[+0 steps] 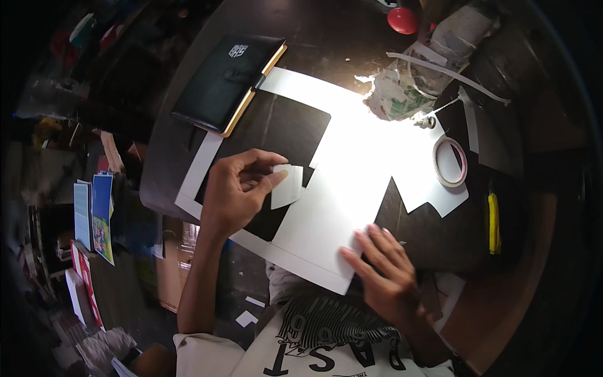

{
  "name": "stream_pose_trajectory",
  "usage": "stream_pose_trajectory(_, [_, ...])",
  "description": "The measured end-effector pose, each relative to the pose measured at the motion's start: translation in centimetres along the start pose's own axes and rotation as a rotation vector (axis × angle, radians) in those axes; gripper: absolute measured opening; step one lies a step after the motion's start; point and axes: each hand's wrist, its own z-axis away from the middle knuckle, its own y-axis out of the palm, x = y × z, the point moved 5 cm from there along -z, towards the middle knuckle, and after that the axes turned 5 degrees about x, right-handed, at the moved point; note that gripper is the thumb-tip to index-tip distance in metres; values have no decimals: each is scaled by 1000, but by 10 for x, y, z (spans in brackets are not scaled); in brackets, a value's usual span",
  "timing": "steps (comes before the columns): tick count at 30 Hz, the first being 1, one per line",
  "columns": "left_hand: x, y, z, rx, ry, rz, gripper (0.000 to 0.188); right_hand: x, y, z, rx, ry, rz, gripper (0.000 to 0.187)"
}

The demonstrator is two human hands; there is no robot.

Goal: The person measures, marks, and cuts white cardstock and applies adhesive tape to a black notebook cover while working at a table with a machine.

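Note:
My left hand (233, 193) is closed in a pinch on a small piece of white paper (287, 186), held over a dark opening in a large white sheet (336, 217). The sheet lies on the dark table, brightly lit in its upper part. My right hand (388, 271) rests at the sheet's near right edge, its fingers stretched out and holding nothing. A black notebook (221, 78) with a clasp strap lies over the sheet's far left corner. Right of the sheet, a roll of tape (463, 164) sits on a smaller cut piece of white paper (433, 191).
A yellow stick-shaped tool (494, 223) lies near the table's right side. At the far right stands a plastic-wrapped object (408, 88) with a paper strip (449, 74) across it, near a red round thing (402, 21). Paper scraps (247, 318) lie below the table's edge.

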Motion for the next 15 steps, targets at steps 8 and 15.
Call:
stream_pose_trajectory(8, [-3,1,11,-224,66,-91,23,-14,-15,36,-304,703,-1135,34])
stream_pose_trajectory(15, [20,8,23,-206,82,68,18,21,11,20,-373,849,-1624,71])
